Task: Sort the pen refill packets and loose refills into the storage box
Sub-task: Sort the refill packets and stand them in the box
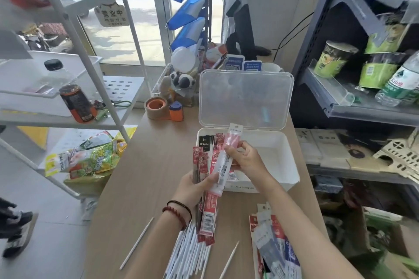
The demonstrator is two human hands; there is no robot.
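Partly hidden, fingers of the left hand [192, 188] curl round a red packet bundle [208, 213] — the right hand [248, 162] pinches a clear packet [223, 163]. Loose refills [190, 253] run off-frame below.

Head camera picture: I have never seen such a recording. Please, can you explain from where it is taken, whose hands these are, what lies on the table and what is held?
There is no machine here. A person wears one camera on the head, so you look down at that person's own two hands. The left hand grips a bundle of red refill packets. The right hand pinches one clear packet at the front of that bundle. Behind them, on the wooden table, stands the white storage box with its clear lid open. Near the bottom edge lie loose white refills and, to the right, another pile of packets.
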